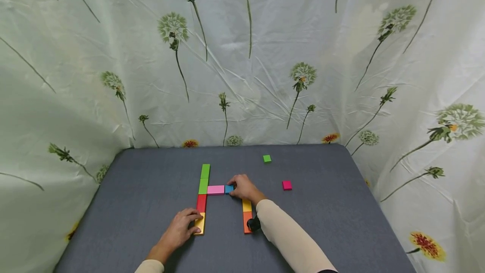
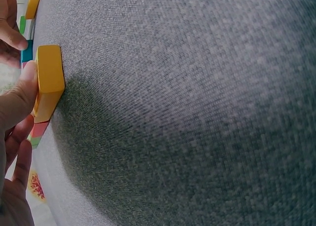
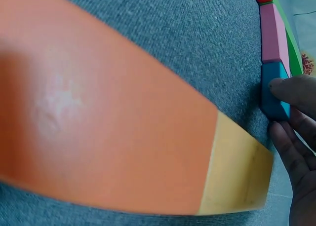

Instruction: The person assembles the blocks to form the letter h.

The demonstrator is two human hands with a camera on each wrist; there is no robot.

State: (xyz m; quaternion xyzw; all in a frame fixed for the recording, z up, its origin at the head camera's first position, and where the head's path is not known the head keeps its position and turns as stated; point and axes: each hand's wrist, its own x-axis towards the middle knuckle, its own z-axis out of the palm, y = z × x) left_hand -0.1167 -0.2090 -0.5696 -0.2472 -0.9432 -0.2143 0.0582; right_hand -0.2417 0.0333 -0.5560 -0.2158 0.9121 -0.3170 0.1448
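Blocks lie flat on the grey padded surface. My right hand (image 1: 245, 188) pinches a small blue block (image 3: 274, 90) between thumb and fingers, at the end of a pink block (image 1: 215, 190). My left hand (image 1: 179, 227) holds the yellow block (image 1: 200, 224) at the near end of the left column, thumb and fingers along its side, as the left wrist view also shows. Beyond it in that column come a red block (image 1: 201, 203) and two green blocks (image 1: 204, 178). Nearer me than the blue block, a yellow-orange block (image 1: 246, 205) joins an orange block (image 1: 247, 218), partly hidden by the right wrist's camera.
A loose green block (image 1: 267, 159) lies toward the far edge, and a loose crimson block (image 1: 287, 185) sits to the right. A pale curtain (image 1: 257, 83) printed with dandelions hangs behind and around the grey surface (image 1: 151, 184).
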